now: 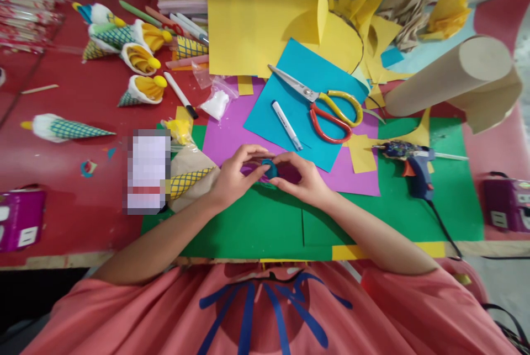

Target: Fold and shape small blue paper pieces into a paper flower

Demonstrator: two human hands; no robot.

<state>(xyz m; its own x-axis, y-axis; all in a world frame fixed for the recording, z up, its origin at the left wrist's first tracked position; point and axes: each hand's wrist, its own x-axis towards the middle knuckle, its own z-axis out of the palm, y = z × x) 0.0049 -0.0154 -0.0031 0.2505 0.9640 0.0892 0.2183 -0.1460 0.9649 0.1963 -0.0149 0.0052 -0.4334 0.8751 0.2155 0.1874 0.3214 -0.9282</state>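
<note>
My left hand (240,174) and my right hand (301,177) meet over the front of the coloured sheets, fingers curled. Between the fingertips of both hands is a small dark teal piece (271,169), rounded in outline; its material is hard to make out. My left thumb presses on its near side. Purple and green edges show just under the piece, partly hidden by my fingers. Beyond my hands, a white marker (286,125) and scissors (317,98) with red and yellow handles lie on a blue sheet (265,106).
A glue gun (409,164) with its cord lies on the green sheet (451,178) at right. Paper cones (143,90) with yellow tips stand at left. A brown paper roll (447,76), yellow sheets (256,24) and a bag of white material (217,102) lie farther back.
</note>
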